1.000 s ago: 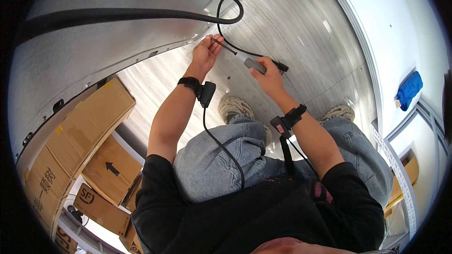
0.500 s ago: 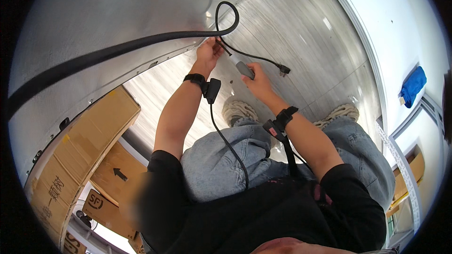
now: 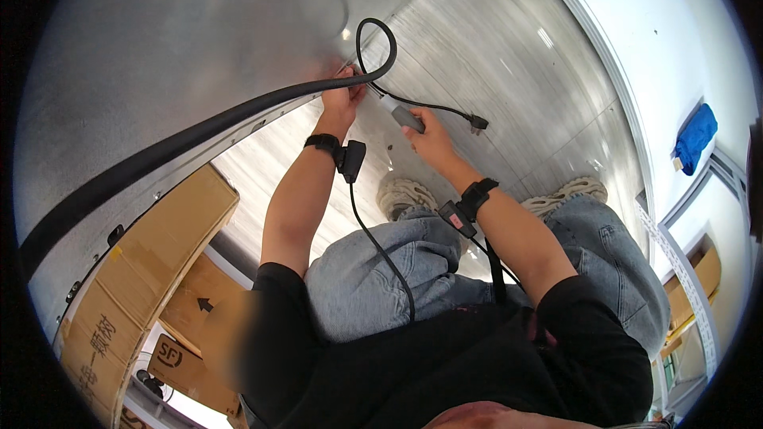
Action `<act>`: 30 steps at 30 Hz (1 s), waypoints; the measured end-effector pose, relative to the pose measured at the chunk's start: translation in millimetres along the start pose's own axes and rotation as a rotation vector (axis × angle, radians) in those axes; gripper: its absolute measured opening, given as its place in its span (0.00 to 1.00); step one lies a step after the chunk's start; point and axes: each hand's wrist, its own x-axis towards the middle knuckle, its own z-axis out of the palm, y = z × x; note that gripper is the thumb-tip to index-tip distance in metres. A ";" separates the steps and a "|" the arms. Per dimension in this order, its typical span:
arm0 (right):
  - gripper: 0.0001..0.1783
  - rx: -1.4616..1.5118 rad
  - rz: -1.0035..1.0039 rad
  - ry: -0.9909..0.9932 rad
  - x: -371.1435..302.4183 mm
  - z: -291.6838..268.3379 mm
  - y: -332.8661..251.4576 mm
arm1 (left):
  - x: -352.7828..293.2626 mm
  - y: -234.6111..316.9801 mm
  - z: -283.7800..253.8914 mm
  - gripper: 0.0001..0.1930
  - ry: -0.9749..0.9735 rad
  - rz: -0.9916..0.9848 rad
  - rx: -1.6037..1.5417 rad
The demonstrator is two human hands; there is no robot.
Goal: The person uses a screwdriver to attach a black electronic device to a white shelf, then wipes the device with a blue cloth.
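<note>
My left hand [image 3: 342,100] is at the bottom edge of a large grey metal cabinet [image 3: 207,40]. Its fingers are bent together; the thick black cable [image 3: 230,103] passes in front, so what they pinch is hidden. My right hand [image 3: 431,140] is closed round a grey-handled screwdriver [image 3: 407,117]. The tool's light collar and thin shaft point up and left, at the left fingertips. From the cable's loop a thinner black cord runs over the floor to a plug [image 3: 478,122], just beyond my right hand.
Cardboard boxes [image 3: 151,246] stand at the left beside the cabinet. A white wall panel [image 3: 636,40] curves along the right, with a blue cloth [image 3: 696,139] on it. My shoes [image 3: 405,197] rest on the pale wood-look floor [image 3: 509,48]. Black devices with cords are strapped to both wrists.
The screwdriver has moved left and up, its shaft now reaching the left fingers. A thin dark screw-like piece that stuck out from those fingers no longer shows. The cabinet and cable appear shifted in view.
</note>
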 end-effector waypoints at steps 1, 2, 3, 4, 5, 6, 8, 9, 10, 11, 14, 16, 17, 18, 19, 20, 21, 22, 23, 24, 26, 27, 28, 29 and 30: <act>0.21 0.008 0.006 0.011 1.7 1.1 3.0 | -0.7 1.3 0.0 0.06 -0.008 0.004 0.014; 0.21 0.016 0.011 0.021 3.3 2.3 5.7 | -1.5 2.6 -0.1 0.06 -0.015 0.007 0.028; 0.21 0.009 -0.014 0.051 5.0 3.8 11.9 | -1.9 2.0 -1.0 0.06 -0.020 0.008 0.042; 0.21 0.003 -0.039 0.081 7.3 5.3 17.8 | -1.2 2.5 -1.1 0.05 -0.023 0.009 0.047; 0.20 0.016 -0.038 0.086 9.8 5.7 23.7 | 0.4 4.2 -0.7 0.06 -0.026 0.009 0.052; 0.20 0.028 -0.035 0.091 8.3 6.2 20.6 | 2.6 5.4 -1.8 0.06 -0.028 0.010 0.056; 0.19 0.090 0.023 0.053 6.4 5.1 14.1 | 6.1 6.7 -3.8 0.05 -0.032 -0.009 0.048; 0.20 0.115 0.033 0.036 6.3 4.8 13.3 | 7.0 8.0 -3.2 0.04 -0.037 -0.017 0.044; 0.21 0.139 0.042 0.019 6.0 4.6 12.6 | 7.5 8.9 -3.1 0.04 -0.041 -0.018 0.044; 0.22 0.163 0.051 0.002 5.4 4.5 11.9 | 7.8 9.8 -3.1 0.04 -0.044 -0.019 0.044; 0.21 0.446 0.074 0.239 -1.6 14.3 3.2 | 9.2 9.1 -3.0 0.04 -0.046 -0.016 0.029; 0.20 0.451 0.155 0.187 -1.8 8.4 2.4 | 7.6 7.2 -1.2 0.03 -0.035 -0.014 0.015; 0.20 0.453 0.196 0.161 -2.0 6.1 1.9 | 7.0 6.4 -0.1 0.03 -0.026 -0.014 0.010; 0.19 0.452 0.186 0.179 -2.1 7.2 0.8 | 8.0 6.1 -1.4 0.03 -0.016 -0.013 0.005; 0.18 0.451 0.176 0.197 -2.1 8.9 -0.4 | 11.2 4.6 -3.4 0.03 -0.014 -0.009 0.010; 0.17 0.450 0.166 0.215 -2.2 10.1 -1.5 | 14.7 2.7 -4.8 0.03 -0.013 -0.005 0.015; 0.17 0.485 0.167 0.222 0.1 11.3 4.7 | 14.8 2.9 -3.9 0.04 -0.013 -0.001 0.021; 0.18 0.521 0.169 0.228 2.9 12.7 11.7 | 14.5 3.2 -3.7 0.04 -0.013 -0.001 0.016; 0.19 0.556 0.170 0.234 5.1 13.0 18.3 | 14.1 3.3 -3.2 0.03 -0.014 -0.001 0.011; 0.20 0.572 0.190 0.208 4.1 10.8 17.3 | 15.0 2.1 -3.4 0.03 -0.014 -0.001 0.006; 0.21 0.604 0.229 0.154 1.7 6.1 15.1 | 16.2 1.0 -5.7 0.02 -0.029 -0.001 -0.010; 0.21 0.602 0.259 0.126 1.3 4.6 13.1 | 17.6 0.7 -7.9 0.02 -0.037 -0.001 -0.018; 0.21 0.599 0.290 0.098 1.3 3.3 11.0 | 19.1 0.5 -10.0 0.02 -0.065 0.009 -0.009; 0.21 0.596 0.320 0.070 0.8 2.8 8.9 | 20.6 0.4 -12.1 0.02 -0.093 0.019 0.000; 0.21 0.626 0.304 0.121 0.5 5.4 7.9 | 17.8 2.2 -11.1 0.02 -0.121 0.027 0.010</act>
